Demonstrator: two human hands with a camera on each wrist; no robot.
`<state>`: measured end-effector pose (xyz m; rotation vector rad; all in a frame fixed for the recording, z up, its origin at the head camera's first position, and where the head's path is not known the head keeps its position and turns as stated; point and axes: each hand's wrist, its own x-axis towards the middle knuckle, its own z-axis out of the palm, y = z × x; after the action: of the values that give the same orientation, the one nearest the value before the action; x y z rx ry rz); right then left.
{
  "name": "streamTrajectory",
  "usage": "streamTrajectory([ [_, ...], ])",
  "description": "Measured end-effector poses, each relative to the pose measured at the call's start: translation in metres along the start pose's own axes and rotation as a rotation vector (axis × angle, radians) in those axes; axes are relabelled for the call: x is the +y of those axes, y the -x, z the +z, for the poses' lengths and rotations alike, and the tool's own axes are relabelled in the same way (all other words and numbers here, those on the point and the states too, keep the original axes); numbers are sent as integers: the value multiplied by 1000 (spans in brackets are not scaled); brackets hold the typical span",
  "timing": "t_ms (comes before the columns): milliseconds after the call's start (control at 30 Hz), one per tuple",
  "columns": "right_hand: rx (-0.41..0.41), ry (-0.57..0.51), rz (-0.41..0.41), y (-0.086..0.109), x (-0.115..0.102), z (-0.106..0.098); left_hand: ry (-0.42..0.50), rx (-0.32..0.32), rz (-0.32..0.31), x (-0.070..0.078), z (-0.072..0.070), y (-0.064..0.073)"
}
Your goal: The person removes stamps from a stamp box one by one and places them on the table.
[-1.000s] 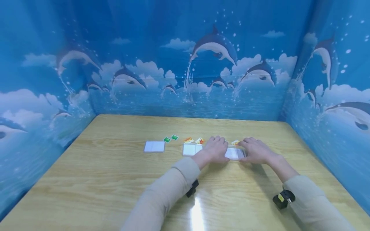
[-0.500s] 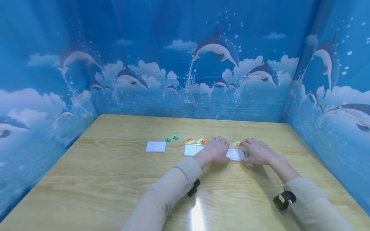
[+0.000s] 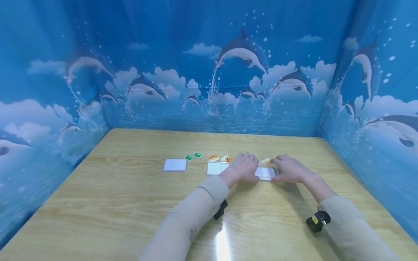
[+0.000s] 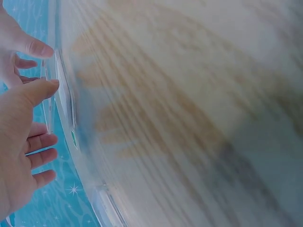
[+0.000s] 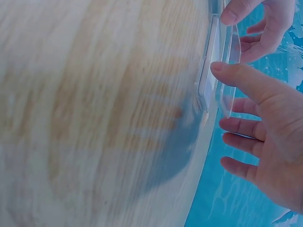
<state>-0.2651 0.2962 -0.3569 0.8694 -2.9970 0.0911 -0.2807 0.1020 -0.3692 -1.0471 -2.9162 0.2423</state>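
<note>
A clear plastic cover point(image 5: 234, 49) is held at its two ends by my left hand point(image 3: 242, 167) and my right hand point(image 3: 289, 169). In both wrist views, thumb and fingers pinch its edges. Right under the cover lies a flat clear-rimmed case with a white inside point(image 3: 265, 173), on the table; a narrow gap shows between them in the right wrist view. Just behind the case, near the right fingertips, is a small orange and white card point(image 3: 266, 161). Part of the case is hidden by the left hand.
Two more white flat cases, a middle one point(image 3: 215, 168) and a left one point(image 3: 175, 165), lie in a row to the left on the wooden table point(image 3: 130, 203). Orange cards point(image 3: 226, 158) and green cards point(image 3: 197, 154) lie behind them. A dolphin-print curtain point(image 3: 209, 72) surrounds the table.
Both hands stay almost in place with the cover. The right hand has shifted very slightly, and the head view has moved a little.
</note>
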Motion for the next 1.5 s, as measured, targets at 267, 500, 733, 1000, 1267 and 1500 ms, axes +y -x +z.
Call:
streamTrajectory([
  [267, -62, -59, 37, 0, 0, 2, 19, -22, 9, 1, 2, 1],
  [500, -105, -91, 69, -3, 2, 3, 43, -39, 10, 1, 2, 1],
  [733, -132, -95, 65, -5, 2, 4, 46, -54, 10, 2, 2, 1],
  [1000, -169, -106, 69, -7, 2, 3, 69, -75, 10, 1, 6, -2],
  [1267, -193, -122, 83, -9, 2, 2, 83, -83, 7, -1, 9, -5],
  [1500, -206, -129, 98, -11, 3, 1, 83, -84, 10, -2, 7, -5],
])
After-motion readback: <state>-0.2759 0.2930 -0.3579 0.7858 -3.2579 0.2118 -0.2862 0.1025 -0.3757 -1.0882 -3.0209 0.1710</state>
